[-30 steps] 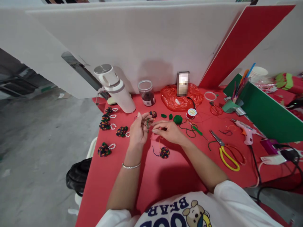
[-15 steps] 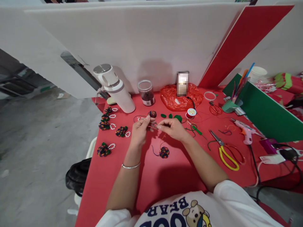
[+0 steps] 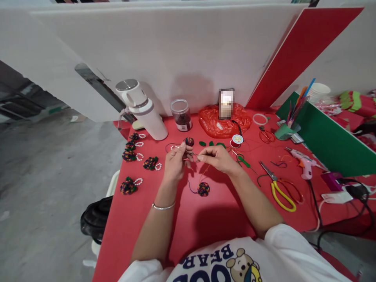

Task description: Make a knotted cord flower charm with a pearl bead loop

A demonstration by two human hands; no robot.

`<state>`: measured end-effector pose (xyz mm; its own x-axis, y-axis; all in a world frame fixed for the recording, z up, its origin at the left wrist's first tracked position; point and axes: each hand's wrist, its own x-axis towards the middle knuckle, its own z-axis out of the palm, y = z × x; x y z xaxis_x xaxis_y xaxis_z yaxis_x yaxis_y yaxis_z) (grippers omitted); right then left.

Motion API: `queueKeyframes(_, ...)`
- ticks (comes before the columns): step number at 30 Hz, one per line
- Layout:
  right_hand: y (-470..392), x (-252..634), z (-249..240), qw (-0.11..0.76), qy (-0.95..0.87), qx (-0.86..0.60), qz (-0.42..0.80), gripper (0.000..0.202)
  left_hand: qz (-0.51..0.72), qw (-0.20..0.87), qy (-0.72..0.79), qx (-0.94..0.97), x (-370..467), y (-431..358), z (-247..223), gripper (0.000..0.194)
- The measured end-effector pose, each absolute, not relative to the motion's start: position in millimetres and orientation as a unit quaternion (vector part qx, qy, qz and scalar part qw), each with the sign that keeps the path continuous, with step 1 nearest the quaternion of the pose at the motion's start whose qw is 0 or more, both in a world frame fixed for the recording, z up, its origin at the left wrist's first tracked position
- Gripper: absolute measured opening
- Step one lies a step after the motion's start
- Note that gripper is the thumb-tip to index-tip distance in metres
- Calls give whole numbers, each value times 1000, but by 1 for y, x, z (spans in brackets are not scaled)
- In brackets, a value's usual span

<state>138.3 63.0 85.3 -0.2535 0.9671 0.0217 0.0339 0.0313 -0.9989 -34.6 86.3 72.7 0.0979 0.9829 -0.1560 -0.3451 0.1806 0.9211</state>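
At my far left, five yarn flowers with beaded loops lie on the red table; I judge them light and squashy, best lifted by the yarn body. Next, my left hand is half curled, thumb and fingertips drawn together on a thin dark strand (too fine for me to tell whether a needle is in there too). That strand stretches into my right hand, whose thumb and forefinger are pinched on its other end. It should be limp, nearly weightless and apt to slip, so I'd hold it close to the working point. Below, between my forearms, the yarn rosette rests on the table, probably soft and easily unravelled; I'd cup its middle, not its tails. As for print, the jar label is illegible, the shirt shows "BEAR" upside down, and the spool carries markings too small to read.
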Motion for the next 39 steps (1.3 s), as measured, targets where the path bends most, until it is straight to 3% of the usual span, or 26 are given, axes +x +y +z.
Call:
queueKeyframes(15,66,138,90,447,-423,-399,679,23,413,749,338,394,-39,82,77,37)
queueKeyframes(39,64,140,92,448,-469,-434,626,23,409,699,352,470,-37,78,84,29)
